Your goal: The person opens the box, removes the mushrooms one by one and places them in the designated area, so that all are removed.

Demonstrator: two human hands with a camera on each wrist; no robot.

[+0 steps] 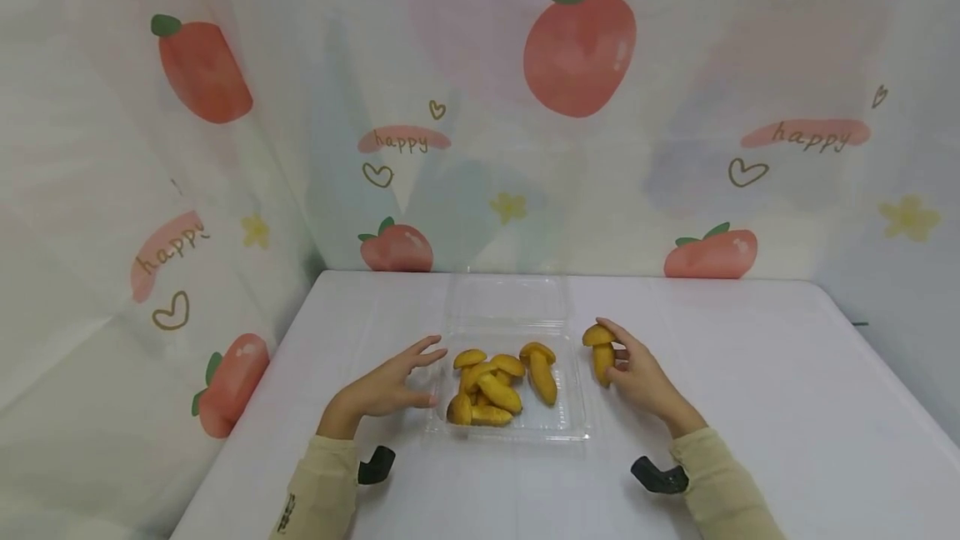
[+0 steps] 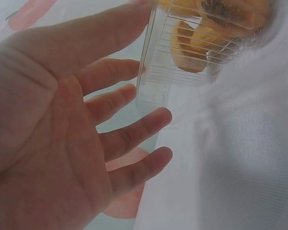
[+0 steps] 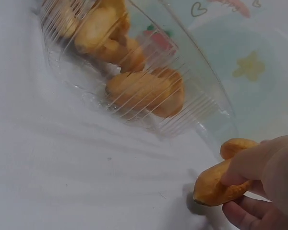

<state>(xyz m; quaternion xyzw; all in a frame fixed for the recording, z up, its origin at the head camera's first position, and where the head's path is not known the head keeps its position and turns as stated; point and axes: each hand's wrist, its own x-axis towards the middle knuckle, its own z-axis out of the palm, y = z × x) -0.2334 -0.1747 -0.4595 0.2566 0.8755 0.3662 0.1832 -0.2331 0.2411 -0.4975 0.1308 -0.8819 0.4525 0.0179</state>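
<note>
Yellow mushroom (image 1: 602, 363): pinched in right grip (image 1: 641, 373)
Clear tub (image 1: 566, 412): I see more mushrooms (image 1: 498, 393) inside
Left grip (image 1: 384, 387): fingers apart, beside it

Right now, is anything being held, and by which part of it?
The fingers of the right hand hold a yellow mushroom by its stem; the left hand holds nothing.
</note>
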